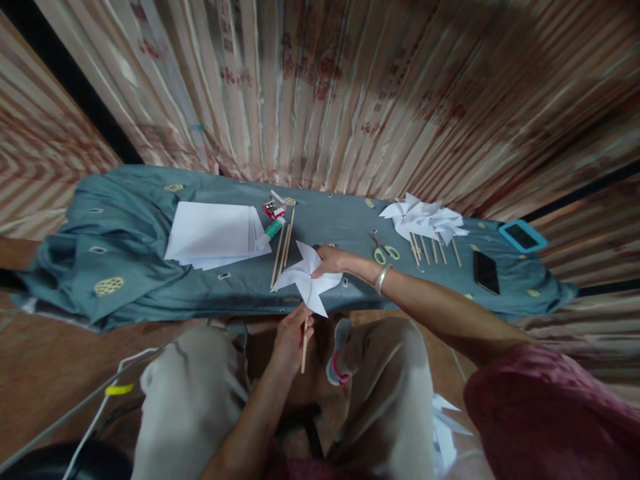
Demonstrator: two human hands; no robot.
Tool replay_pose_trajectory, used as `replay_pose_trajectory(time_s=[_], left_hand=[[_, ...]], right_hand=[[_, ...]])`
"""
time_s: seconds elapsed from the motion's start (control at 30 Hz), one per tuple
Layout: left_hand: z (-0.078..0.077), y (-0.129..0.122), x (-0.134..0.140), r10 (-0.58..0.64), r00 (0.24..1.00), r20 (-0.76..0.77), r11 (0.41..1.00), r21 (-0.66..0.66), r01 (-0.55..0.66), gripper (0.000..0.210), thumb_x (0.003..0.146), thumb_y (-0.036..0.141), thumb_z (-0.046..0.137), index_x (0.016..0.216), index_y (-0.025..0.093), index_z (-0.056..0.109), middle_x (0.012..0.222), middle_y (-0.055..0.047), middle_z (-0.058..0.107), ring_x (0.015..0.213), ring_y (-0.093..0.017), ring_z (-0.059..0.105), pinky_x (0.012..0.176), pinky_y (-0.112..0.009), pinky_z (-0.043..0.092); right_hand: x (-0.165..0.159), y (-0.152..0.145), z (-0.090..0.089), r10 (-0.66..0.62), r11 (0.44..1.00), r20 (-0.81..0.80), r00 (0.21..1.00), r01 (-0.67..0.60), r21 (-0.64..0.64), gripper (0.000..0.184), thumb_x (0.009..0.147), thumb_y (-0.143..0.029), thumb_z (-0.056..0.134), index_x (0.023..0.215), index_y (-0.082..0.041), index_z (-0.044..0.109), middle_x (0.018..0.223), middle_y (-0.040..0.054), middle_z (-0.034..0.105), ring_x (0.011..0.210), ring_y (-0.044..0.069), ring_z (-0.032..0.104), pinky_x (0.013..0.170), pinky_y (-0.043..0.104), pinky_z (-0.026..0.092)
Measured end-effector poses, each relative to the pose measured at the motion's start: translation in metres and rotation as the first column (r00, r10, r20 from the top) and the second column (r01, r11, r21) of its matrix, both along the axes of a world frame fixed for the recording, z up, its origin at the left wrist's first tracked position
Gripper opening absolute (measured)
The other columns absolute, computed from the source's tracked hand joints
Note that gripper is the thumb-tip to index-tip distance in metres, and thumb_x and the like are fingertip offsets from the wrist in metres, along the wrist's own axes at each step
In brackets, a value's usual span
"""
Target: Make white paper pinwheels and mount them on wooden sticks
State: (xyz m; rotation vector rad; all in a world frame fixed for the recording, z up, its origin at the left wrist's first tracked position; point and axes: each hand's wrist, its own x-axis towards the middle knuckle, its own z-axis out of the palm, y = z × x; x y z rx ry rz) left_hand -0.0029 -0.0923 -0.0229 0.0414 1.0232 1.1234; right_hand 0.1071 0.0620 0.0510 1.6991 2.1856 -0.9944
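A white paper pinwheel (311, 288) on a wooden stick (305, 353) is held over the front edge of the cloth-covered table. My left hand (290, 333) is closed round the stick, just below the paper blades. With a silver bangle at its wrist, my right hand (331, 261) reaches in from the right. Its fingers touch the pinwheel near the centre and grip a blade, with the fingertips partly hidden by the paper. Right behind the pinwheel lie several bare wooden sticks (280, 250).
Left on the table (340, 227) are white paper sheets (210, 230), a green glue stick (274, 229) and a red tool (273, 211). Scissors (384, 253), a pile of finished pinwheels (425, 220), a black phone (486, 272) and a blue-framed device (523, 236) lie right. A curtain (310, 100) hangs behind.
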Motion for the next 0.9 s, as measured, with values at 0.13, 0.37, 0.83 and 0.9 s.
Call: replay_pose_trajectory(time_s=[0.13, 0.37, 0.83, 0.9], left_hand=[[0.000, 0.001, -0.001, -0.017, 1.000, 0.010, 1.000, 0.012, 0.017, 0.035, 0.043, 0.027, 0.086, 0.068, 0.013, 0.067, 0.061, 0.004, 0.053, 0.052, -0.004, 0.043, 0.045, -0.017, 0.025], [0.000, 0.003, 0.000, -0.047, 0.999, 0.009, 0.999, 0.010, 0.047, 0.034, 0.040, 0.028, 0.085, 0.063, 0.013, 0.065, 0.055, 0.004, 0.052, 0.050, -0.004, 0.043, 0.047, -0.019, 0.030], [0.001, 0.003, -0.004, -0.121, 0.993, 0.017, 0.992, -0.024, 0.121, 0.023, 0.049, 0.030, 0.078, 0.064, 0.016, 0.068, 0.052, 0.003, 0.053, 0.049, -0.008, 0.043, 0.046, -0.022, 0.033], [0.000, 0.003, -0.004, -0.138, 0.990, 0.020, 0.990, -0.014, 0.138, 0.022, 0.051, 0.032, 0.078, 0.062, 0.016, 0.067, 0.053, 0.002, 0.054, 0.049, -0.008, 0.043, 0.047, -0.022, 0.034]], right_hand=[[-0.001, 0.002, 0.002, 0.011, 1.000, 0.000, 1.000, -0.011, -0.013, 0.014, 0.064, -0.018, 0.080, 0.076, -0.014, 0.074, 0.079, 0.0036, 0.074, 0.081, 0.021, 0.068, 0.065, 0.023, 0.048], [0.001, 0.007, 0.001, 0.010, 0.997, -0.035, 0.999, -0.013, -0.071, 0.010, 0.064, -0.019, 0.079, 0.068, -0.015, 0.071, 0.070, 0.0019, 0.072, 0.073, 0.019, 0.066, 0.062, 0.023, 0.048], [0.003, 0.009, -0.009, -0.047, 0.991, -0.077, 0.996, 0.037, -0.130, 0.009, 0.063, -0.017, 0.079, 0.067, -0.016, 0.071, 0.066, -0.0004, 0.070, 0.064, 0.015, 0.064, 0.057, 0.021, 0.047], [0.003, 0.009, -0.010, -0.053, 0.990, -0.074, 0.996, 0.042, -0.134, 0.009, 0.063, -0.017, 0.080, 0.068, -0.016, 0.072, 0.065, -0.0008, 0.070, 0.065, 0.014, 0.064, 0.056, 0.020, 0.045]])
